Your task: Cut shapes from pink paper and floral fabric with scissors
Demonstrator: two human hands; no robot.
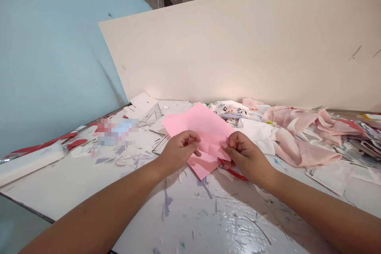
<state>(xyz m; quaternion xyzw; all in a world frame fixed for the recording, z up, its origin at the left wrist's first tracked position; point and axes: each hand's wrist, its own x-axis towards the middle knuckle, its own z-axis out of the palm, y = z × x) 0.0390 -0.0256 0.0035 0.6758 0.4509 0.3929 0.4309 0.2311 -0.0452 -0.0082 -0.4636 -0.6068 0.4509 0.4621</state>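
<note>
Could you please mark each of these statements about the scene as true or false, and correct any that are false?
1. The right hand pinches the pink paper. True.
2. The left hand is holding scissors. False: it pinches the paper, and no scissors are in it.
3. Pink fabric lies crumpled to the right of the hands. True.
4. The board behind the table is blue. False: it is cream, and the blue wall is to its left.
</note>
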